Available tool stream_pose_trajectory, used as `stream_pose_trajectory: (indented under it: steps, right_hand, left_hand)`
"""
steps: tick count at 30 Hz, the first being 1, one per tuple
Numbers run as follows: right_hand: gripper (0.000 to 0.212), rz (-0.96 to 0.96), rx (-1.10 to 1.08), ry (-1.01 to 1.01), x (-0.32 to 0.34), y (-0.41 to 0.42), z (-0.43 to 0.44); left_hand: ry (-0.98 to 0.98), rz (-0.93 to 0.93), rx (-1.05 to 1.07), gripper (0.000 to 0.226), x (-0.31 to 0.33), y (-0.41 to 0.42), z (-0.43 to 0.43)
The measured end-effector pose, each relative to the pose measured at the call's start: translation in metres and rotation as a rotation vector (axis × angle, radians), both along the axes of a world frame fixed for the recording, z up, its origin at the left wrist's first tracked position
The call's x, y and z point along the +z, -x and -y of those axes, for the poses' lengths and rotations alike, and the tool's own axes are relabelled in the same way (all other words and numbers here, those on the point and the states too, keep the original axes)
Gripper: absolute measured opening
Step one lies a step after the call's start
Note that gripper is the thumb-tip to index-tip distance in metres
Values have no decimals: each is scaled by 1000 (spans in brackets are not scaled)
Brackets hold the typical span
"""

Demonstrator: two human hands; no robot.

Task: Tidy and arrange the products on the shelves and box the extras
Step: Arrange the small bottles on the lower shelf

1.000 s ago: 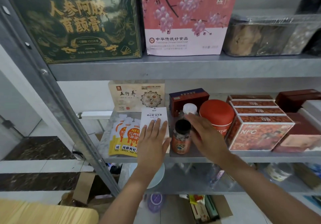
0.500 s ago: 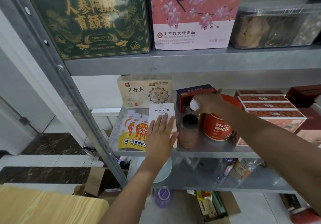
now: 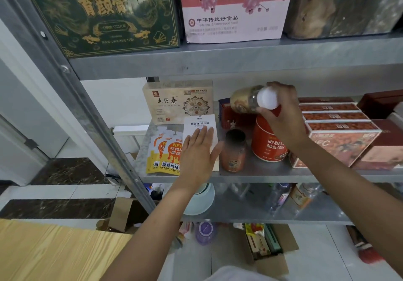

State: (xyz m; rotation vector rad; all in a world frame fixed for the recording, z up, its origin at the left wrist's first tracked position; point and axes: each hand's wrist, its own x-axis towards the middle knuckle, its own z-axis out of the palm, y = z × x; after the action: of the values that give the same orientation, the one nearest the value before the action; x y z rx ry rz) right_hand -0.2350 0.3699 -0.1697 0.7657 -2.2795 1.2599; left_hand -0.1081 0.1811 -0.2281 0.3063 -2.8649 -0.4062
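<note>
overhead, right hand (image 3: 283, 115) grips a round white-capped bottle (image 3: 250, 99), tilted; left hand (image 3: 197, 154) lies flat on a white carton (image 3: 200, 125).

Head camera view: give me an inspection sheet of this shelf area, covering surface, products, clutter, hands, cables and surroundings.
Surface: grey metal shelf, crowded with products.
Job's things: white-capped bottle held tilted above red tub; dark-lidded jar upright; white box beside orange pouches; stacked NFC boxes at right.
Clutter: open cardboard box of packets on the floor.
Hands: left hand flat on white box; right hand grips the bottle.
Cables: possible dark lead behind the post, unclear.
Surroundings: green box and pink box on upper shelf; wooden tabletop lower left.
</note>
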Motion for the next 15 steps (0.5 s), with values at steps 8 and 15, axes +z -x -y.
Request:
stream_pose_trajectory:
  steps: [8,15]
  right_hand:
    - [28,486,364,579,8,-41,-31]
    - [28,760,461,363,0,-38,-43]
  left_hand:
    - [-1173,-226,-110,48,54,-1,-44]
    - [-1936,388,-52,69,46,-12,-65]
